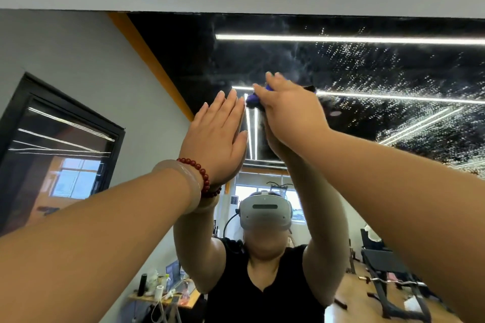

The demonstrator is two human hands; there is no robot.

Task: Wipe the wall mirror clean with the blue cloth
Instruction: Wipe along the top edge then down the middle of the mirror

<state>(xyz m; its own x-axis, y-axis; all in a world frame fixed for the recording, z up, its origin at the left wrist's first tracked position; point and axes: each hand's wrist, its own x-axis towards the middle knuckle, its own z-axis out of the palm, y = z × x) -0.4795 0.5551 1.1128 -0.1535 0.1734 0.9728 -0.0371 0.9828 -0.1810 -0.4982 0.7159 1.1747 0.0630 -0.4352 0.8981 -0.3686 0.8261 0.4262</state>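
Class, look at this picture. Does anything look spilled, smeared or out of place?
Yes: white droplets speckle the upper right of the large wall mirror, not yet wiped, beside the crumpled blue cloth under the right hand.

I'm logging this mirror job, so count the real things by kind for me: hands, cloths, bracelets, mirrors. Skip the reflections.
Hands: 2 (left hand, right hand)
Cloths: 1 (blue cloth, under the right hand)
Bracelets: 2 (red bead bracelet, pale bangle, both on the left wrist)
Mirrors: 1 (wall mirror)
Total: 6
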